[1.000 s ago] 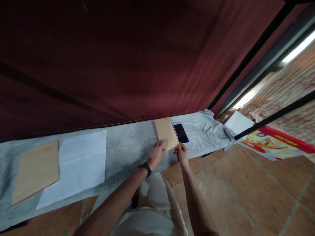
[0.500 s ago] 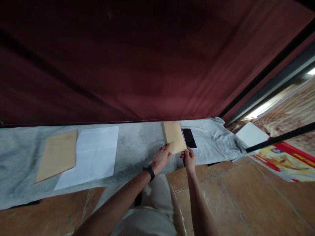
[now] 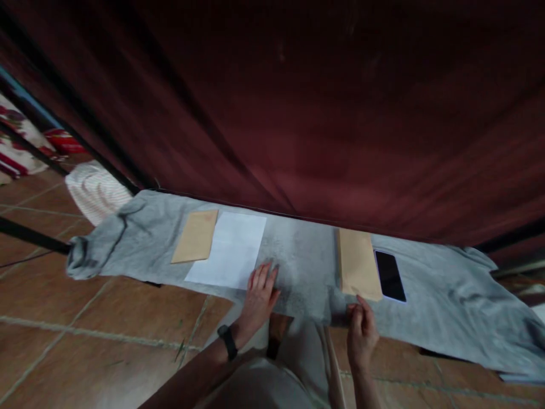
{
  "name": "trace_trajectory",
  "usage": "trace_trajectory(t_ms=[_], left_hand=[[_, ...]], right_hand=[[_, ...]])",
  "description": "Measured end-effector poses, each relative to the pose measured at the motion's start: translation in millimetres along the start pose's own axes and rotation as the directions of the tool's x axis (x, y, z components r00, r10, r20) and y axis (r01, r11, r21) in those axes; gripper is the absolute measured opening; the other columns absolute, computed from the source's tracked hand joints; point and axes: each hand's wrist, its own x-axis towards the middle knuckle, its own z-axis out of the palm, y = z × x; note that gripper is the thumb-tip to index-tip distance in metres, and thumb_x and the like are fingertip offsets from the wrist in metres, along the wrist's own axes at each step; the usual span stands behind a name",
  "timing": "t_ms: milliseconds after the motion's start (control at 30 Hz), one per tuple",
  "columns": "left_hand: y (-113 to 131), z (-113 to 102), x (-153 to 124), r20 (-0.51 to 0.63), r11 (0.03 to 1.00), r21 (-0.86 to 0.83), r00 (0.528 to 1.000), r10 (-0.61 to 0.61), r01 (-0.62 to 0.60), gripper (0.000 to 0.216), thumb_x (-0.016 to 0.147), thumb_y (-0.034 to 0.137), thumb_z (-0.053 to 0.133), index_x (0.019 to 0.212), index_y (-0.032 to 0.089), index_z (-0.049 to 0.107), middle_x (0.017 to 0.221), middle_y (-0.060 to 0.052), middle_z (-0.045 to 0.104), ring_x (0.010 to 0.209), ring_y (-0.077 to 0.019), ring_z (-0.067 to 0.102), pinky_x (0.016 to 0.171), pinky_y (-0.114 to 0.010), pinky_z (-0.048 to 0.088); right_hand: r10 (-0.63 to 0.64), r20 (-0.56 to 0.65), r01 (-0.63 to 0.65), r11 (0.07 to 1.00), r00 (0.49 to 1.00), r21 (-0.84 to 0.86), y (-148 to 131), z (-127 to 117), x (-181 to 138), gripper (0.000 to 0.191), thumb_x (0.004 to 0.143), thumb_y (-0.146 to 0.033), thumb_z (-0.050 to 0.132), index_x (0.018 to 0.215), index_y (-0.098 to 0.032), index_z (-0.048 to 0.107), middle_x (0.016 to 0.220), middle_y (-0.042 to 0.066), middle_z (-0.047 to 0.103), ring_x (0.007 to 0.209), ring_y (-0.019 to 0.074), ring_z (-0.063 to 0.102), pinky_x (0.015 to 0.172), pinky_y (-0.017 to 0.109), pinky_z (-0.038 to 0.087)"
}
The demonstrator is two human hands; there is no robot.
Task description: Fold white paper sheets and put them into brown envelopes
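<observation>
My left hand has its fingers spread, the tips at the right edge of a white paper sheet with faint fold lines. Partly over that sheet's left side lies a brown paper envelope. My right hand is loosely curled at the near edge of a stack of brown envelopes, fingertips by its lower edge; nothing shows in the fingers. Just right of the stack lies a dark-screened phone with a light purple rim.
A grey cloth covers the long narrow surface under everything. A dark red fabric wall rises behind it. Black frame bars stand at the left, near a striped cloth. Below is a tiled floor.
My left hand has left the envelope stack and moved left to the white sheet, its fingers spreading. My right hand has shifted left along the stack's near edge. The view has turned left.
</observation>
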Motion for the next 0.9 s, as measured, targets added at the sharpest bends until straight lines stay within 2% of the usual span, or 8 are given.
trace_trajectory(t_ms=[100, 200, 267, 400, 600, 667, 767, 900], left_hand=[[-42.3, -16.1, -16.1, -0.030, 0.984, 0.132, 0.993, -0.117, 0.120, 0.062, 0.095, 0.039, 0.056, 0.149, 0.013, 0.043, 0.159, -0.022, 0.038, 0.151, -0.0373, 0.029, 0.119, -0.059, 0.028], [-69.0, -29.6, -23.7, 0.030, 0.981, 0.150, 0.991, -0.129, 0.123, 0.061, 0.094, 0.045, 0.058, 0.146, 0.014, 0.047, 0.154, -0.021, 0.046, 0.145, -0.0346, 0.040, 0.117, -0.054, 0.035], [-76.4, -36.5, -23.0, 0.066, 0.983, 0.151, 0.991, -0.118, 0.107, 0.057, 0.094, 0.042, 0.058, 0.143, 0.015, 0.051, 0.151, -0.020, 0.050, 0.143, -0.0326, 0.045, 0.116, -0.050, 0.038], [-74.6, -45.3, -13.8, 0.146, 0.978, 0.180, 0.981, -0.130, 0.103, 0.048, 0.093, 0.028, 0.055, 0.139, 0.017, 0.055, 0.148, -0.018, 0.054, 0.140, -0.0303, 0.049, 0.116, -0.047, 0.038], [-70.8, -55.0, -1.6, 0.209, 0.985, 0.148, 0.971, -0.118, 0.088, 0.055, 0.087, 0.005, 0.049, 0.140, 0.019, 0.054, 0.139, -0.015, 0.062, 0.132, -0.0253, 0.056, 0.111, -0.038, 0.043], [-73.6, -59.9, 1.7, 0.203, 0.989, 0.105, 0.971, -0.125, 0.105, 0.058, 0.088, 0.002, 0.047, 0.142, 0.021, 0.052, 0.134, -0.013, 0.065, 0.125, -0.0242, 0.061, 0.105, -0.036, 0.047], [-75.4, -65.3, 7.8, 0.215, 0.988, 0.059, 0.965, -0.153, 0.143, 0.050, 0.091, 0.004, 0.045, 0.137, 0.021, 0.058, 0.126, -0.011, 0.070, 0.114, -0.0237, 0.067, 0.099, -0.035, 0.050], [-54.0, -57.9, 18.0, 0.207, 0.996, -0.017, 0.975, -0.085, 0.091, 0.044, 0.093, 0.005, 0.044, 0.131, 0.021, 0.062, 0.132, -0.011, 0.068, 0.117, -0.0242, 0.065, 0.102, -0.037, 0.049]], right_hand=[[-0.067, 0.202, 0.078, 0.996, 0.977, -0.049, -6.2, 21.8, -11.3, 0.048, 0.093, -0.057, 0.051, 0.117, -0.019, 0.069, 0.104, 0.011, 0.073, 0.092, 0.0246, 0.069, 0.085, 0.038, 0.053], [-0.137, 0.368, 0.165, 0.985, 0.920, -0.044, -11.4, 46.5, -16.1, 0.045, 0.095, -0.055, 0.048, 0.115, -0.020, 0.069, 0.112, 0.013, 0.073, 0.101, 0.0270, 0.069, 0.090, 0.041, 0.053], [-0.150, 0.415, 0.200, 0.977, 0.897, -0.079, -13.5, 60.2, -17.0, 0.047, 0.095, -0.056, 0.046, 0.115, -0.021, 0.070, 0.113, 0.013, 0.074, 0.102, 0.0281, 0.069, 0.090, 0.042, 0.053], [-0.135, 0.401, 0.232, 0.951, 0.906, -0.205, -12.4, 72.4, -16.2, 0.051, 0.095, -0.059, 0.044, 0.114, -0.021, 0.072, 0.110, 0.013, 0.076, 0.099, 0.0294, 0.070, 0.086, 0.041, 0.053], [-0.216, 0.435, 0.327, 0.924, 0.874, -0.198, -1.4, 69.3, -16.5, 0.050, 0.097, -0.056, 0.041, 0.116, -0.020, 0.070, 0.113, 0.012, 0.075, 0.103, 0.0279, 0.069, 0.089, 0.039, 0.051], [-0.235, 0.430, 0.348, 0.915, 0.872, -0.205, -0.1, 69.7, -17.8, 0.049, 0.097, -0.055, 0.041, 0.115, -0.020, 0.070, 0.113, 0.012, 0.075, 0.103, 0.0272, 0.070, 0.089, 0.039, 0.051], [-0.222, 0.397, 0.334, 0.912, 0.890, -0.237, -2.7, 71.9, -20.2, 0.048, 0.097, -0.054, 0.041, 0.113, -0.020, 0.070, 0.110, 0.012, 0.075, 0.099, 0.0268, 0.070, 0.087, 0.038, 0.051], [-0.168, 0.376, 0.269, 0.934, 0.911, -0.235, -11.0, 74.5, -19.2, 0.047, 0.095, -0.052, 0.043, 0.112, -0.019, 0.071, 0.109, 0.012, 0.075, 0.099, 0.0276, 0.070, 0.088, 0.040, 0.051]])
